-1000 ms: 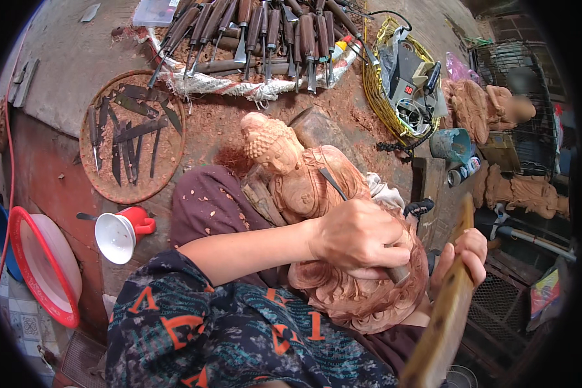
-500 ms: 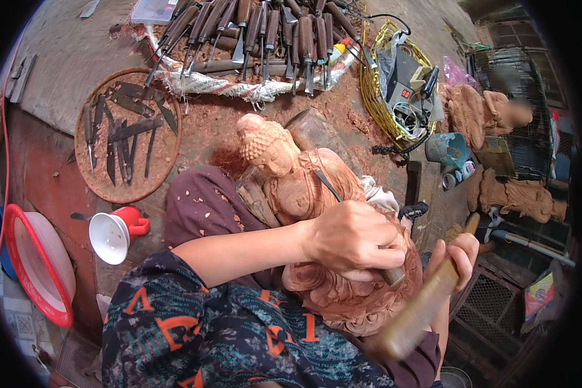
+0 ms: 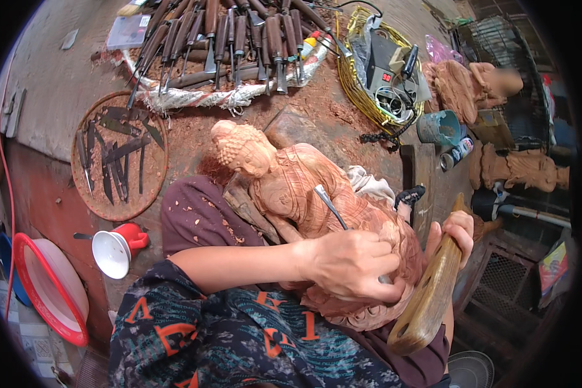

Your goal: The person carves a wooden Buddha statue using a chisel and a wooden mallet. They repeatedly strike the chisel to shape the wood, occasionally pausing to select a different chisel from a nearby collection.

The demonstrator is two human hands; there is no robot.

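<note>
A carved wooden statue (image 3: pixel 304 184) with a curly-haired head lies tilted across my lap, its head toward the upper left. My left hand (image 3: pixel 355 262) is closed around the handle of a chisel (image 3: pixel 331 207). The steel shaft sticks out past my knuckles over the statue's torso; I cannot tell whether its tip touches the wood. Most of the handle is hidden by my fingers. My right hand (image 3: pixel 456 231) grips the narrow end of a wooden mallet (image 3: pixel 427 301). The mallet's thick end points down beside the statue's base, near my right thigh.
Several wooden-handled chisels (image 3: pixel 239 39) lie in a cloth-rimmed tray at the back. A round tray (image 3: pixel 163 169) of blades, a red-and-white cup (image 3: pixel 112 252) and a red-rimmed basin (image 3: pixel 84 323) are on the left. A wire basket (image 3: pixel 346 84), can (image 3: pixel 457 154) and other carvings (image 3: pixel 520 169) stand right.
The mallet has swung to a steeper angle, its thick end now lower right of the statue and no longer blurred. The chisel has turned, showing a brighter blade. The whole view has shifted slightly.
</note>
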